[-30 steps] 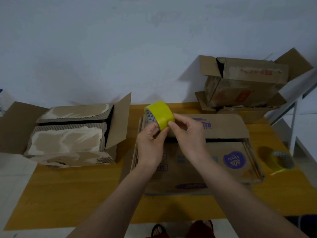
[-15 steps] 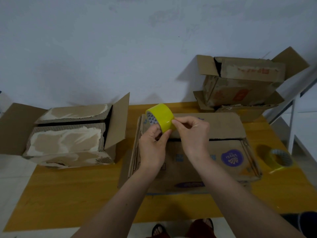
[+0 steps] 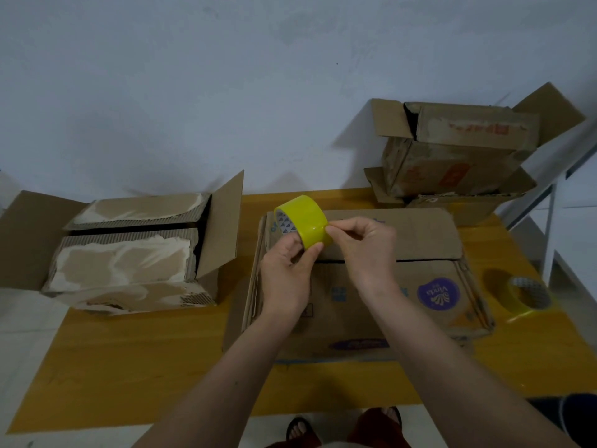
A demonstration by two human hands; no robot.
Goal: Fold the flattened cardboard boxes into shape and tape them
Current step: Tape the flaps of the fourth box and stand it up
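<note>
**Both hands on the yellow tape roll above the flat boxes**

The left hand [image 3: 287, 273] grips the tape roll [image 3: 303, 221] from below, thumb curled against its yellow face. The right hand [image 3: 365, 244] pinches at the roll's right edge with thumb and forefinger; whether a loose tape end is caught there is too small to tell. The roll is raised over the stack of flattened boxes [image 3: 403, 295] on the desk [image 3: 135, 367]. A folded box [image 3: 129, 253] sits left, a second tape roll [image 3: 526, 295] right. The forearms run off the bottom edge.
</note>
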